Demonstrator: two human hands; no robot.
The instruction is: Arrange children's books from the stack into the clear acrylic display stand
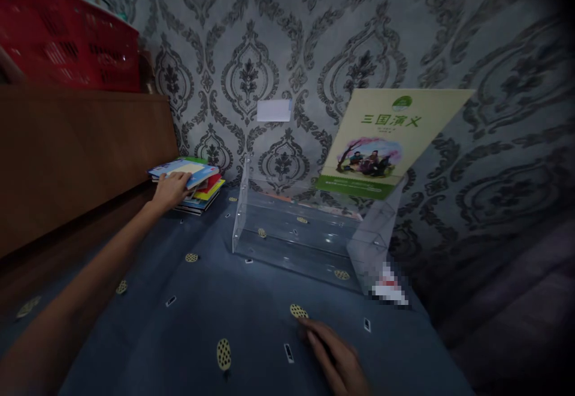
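Note:
At the left, my left hand (173, 187) is on the near edge of a light blue book (197, 174), which tops an uneven stack of books (204, 195). Its fingers lie over the cover and the thumb is hidden. My right hand (336, 357) hovers low at the front over the cloth, fingers loosely bent and apart, holding nothing. Beyond it stands a clear acrylic rack (296, 246) with transparent side panels. A cream and green book (381, 144) with a picture of seated figures leans upright at the rack's right end.
Dark blue cloth (157, 336) with a yellow and white print covers the surface. A wooden cabinet (85, 150) stands at the left, bearing a red basket (72, 42). Patterned wallpaper (251, 36) rises behind, with a small white box (274, 110) against it. A blurred patch (390, 285) lies beside the rack.

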